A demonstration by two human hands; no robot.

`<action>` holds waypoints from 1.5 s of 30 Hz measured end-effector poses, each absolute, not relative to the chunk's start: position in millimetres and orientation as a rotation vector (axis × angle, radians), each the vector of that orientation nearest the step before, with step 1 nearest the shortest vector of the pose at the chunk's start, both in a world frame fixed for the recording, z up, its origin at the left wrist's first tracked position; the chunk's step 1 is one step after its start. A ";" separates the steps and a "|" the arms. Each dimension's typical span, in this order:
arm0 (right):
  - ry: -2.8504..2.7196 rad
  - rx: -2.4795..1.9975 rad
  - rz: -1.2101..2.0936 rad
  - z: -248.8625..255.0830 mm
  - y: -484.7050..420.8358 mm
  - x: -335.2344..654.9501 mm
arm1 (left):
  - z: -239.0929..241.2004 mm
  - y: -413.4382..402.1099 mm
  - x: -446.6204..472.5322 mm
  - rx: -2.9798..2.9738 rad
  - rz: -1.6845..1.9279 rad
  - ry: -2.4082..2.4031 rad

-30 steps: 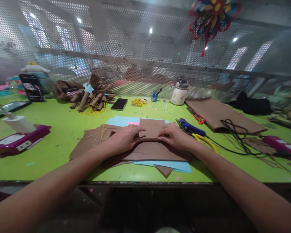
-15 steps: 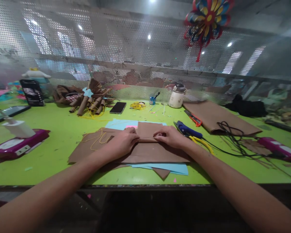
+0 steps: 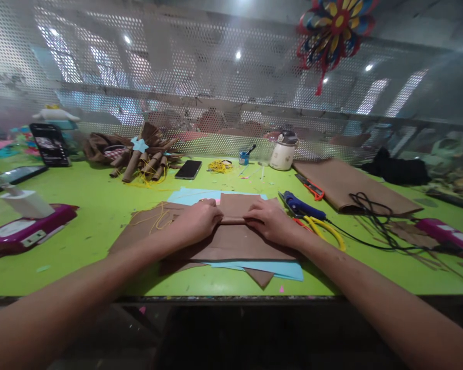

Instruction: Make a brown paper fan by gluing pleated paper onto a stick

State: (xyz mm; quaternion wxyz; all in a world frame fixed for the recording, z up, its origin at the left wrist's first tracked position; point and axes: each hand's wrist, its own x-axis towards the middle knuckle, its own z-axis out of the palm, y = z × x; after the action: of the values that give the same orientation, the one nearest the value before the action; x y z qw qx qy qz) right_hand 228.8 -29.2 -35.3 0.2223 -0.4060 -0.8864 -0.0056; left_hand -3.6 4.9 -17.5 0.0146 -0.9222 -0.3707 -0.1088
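Note:
Between my hands lies a rolled edge of brown paper (image 3: 232, 220), with a flat flap of the sheet standing out beyond it. My left hand (image 3: 202, 218) is closed on the left end of the roll. At its right end, my right hand (image 3: 268, 218) has its fingers bent and pressed onto the roll. Underneath is a larger brown paper sheet (image 3: 239, 246), lying over light blue paper (image 3: 281, 268). Loose yellow string (image 3: 160, 218) rests on the brown paper left of my left hand. My palms hide parts of the roll.
Right of my hands are blue-handled pliers (image 3: 303, 206), yellow-handled pliers (image 3: 327, 234) and an orange cutter (image 3: 310, 187). Behind stand rolled brown paper tubes (image 3: 139, 162), a phone (image 3: 188, 170), a blue jar (image 3: 243, 158) and a white bottle (image 3: 282, 153). Magenta power strips (image 3: 34, 228) flank the table.
My right hand's fingers have come down over the roll and lie closer together. The roll between my hands looks tighter and straighter. My left hand has barely moved; the view has shifted slightly.

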 end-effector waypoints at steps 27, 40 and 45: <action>-2.464 -1.346 -0.160 -28.8 -22.1 227.9 | -14.1 29.4 -1.0 -2.962 -0.375 -1.224; -2.472 -1.571 -0.324 -37.8 -11.4 223.2 | -25.9 24.7 6.8 -2.739 -0.475 -0.894; -2.448 -1.602 -0.315 -33.6 -11.9 224.2 | -30.2 40.6 8.0 -2.782 -0.425 -0.879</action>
State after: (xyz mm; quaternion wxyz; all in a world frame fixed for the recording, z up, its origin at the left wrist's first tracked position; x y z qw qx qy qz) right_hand 224.2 -11.9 -33.6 0.0994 -0.5416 -0.8279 -0.1065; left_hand 8.0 40.6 -30.2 0.0965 -0.9392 -0.2966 -0.1434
